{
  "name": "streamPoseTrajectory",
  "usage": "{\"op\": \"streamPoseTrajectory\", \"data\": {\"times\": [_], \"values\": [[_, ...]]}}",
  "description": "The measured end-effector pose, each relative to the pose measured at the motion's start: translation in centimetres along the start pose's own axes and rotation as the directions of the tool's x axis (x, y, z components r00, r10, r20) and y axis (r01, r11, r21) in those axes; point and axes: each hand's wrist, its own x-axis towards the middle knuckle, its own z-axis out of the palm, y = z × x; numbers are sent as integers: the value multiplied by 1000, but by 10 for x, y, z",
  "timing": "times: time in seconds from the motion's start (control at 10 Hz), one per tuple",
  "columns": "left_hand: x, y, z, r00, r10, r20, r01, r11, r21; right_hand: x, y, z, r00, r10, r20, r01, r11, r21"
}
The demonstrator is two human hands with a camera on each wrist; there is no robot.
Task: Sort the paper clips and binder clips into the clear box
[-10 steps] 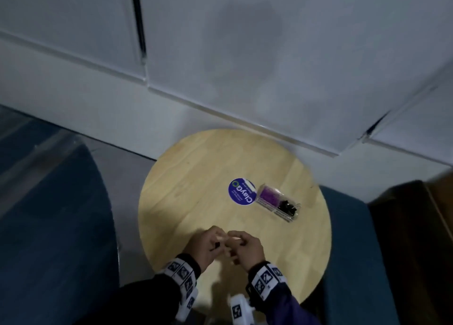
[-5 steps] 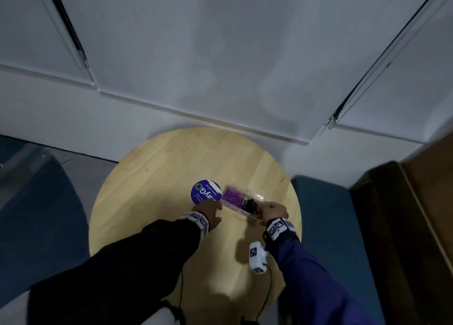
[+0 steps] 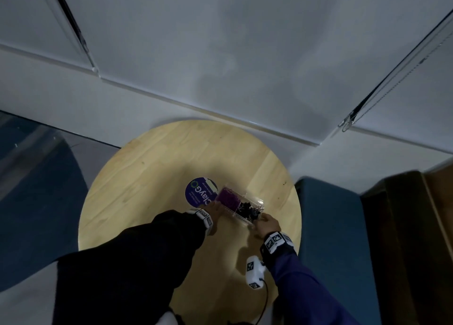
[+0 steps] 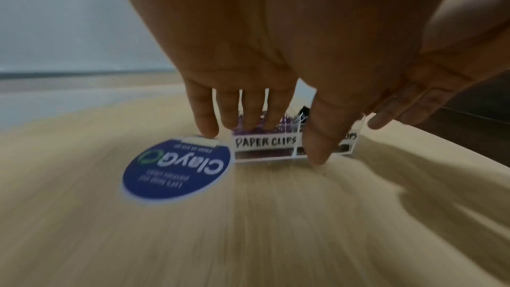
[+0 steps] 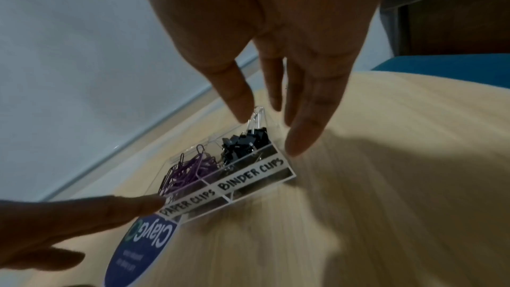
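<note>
A clear two-part box (image 3: 245, 218) stands right of centre on the round wooden table (image 3: 152, 177). Purple paper clips (image 5: 190, 171) fill the part labelled PAPER CLIPS. Black binder clips (image 5: 242, 145) fill the part labelled BINDER CLIPS, and one silver handle sticks up above them. My left hand (image 3: 217, 208) reaches the box's left end with straight fingers, and one fingertip (image 5: 154, 202) touches the label corner. My right hand (image 5: 270, 126) hovers spread over the binder clip end, thumb beside the silver handle, holding nothing. The left wrist view is motion-blurred.
A round blue sticker (image 3: 199, 192) lies flat on the table, against the box's left end. A blue seat (image 3: 328, 226) adjoins the table on the right, and a white wall runs behind it. A white device on a cable (image 3: 255, 272) hangs under my right wrist.
Both hands left the table's near edge, where they were together, and reached forward to the two ends of the box. The head view shifted, so the table sits lower.
</note>
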Motion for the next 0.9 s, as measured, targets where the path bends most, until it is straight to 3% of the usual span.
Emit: {"op": "streamPoseTrajectory", "data": {"times": [0.1,0.3,0.4,0.5,0.7,0.8,0.9], "values": [[-12,-11,15,996,-83,19,84,988,-132,-1,-2,14,999,-29,42,31,999,-44],[-2,-32,-5,991,-25,-128,20,999,-40,-11,-22,34,996,-92,20,94,984,-151],[11,-24,-12,998,-15,-56,16,1000,18,-10,-27,41,992,-124,25,126,975,-185],[12,-23,2,998,-64,-13,63,997,-50,-8,-27,47,982,-176,66,187,934,-305],[-12,-52,19,997,-43,-61,40,998,-57,-39,-32,63,965,-202,168,247,915,-318],[-32,-69,25,990,41,-137,-57,992,-109,-55,-32,67,971,-222,91,236,952,-197],[-54,-88,66,897,58,-438,-114,988,-103,-86,1,65,982,-181,-58,181,983,-17]]}}
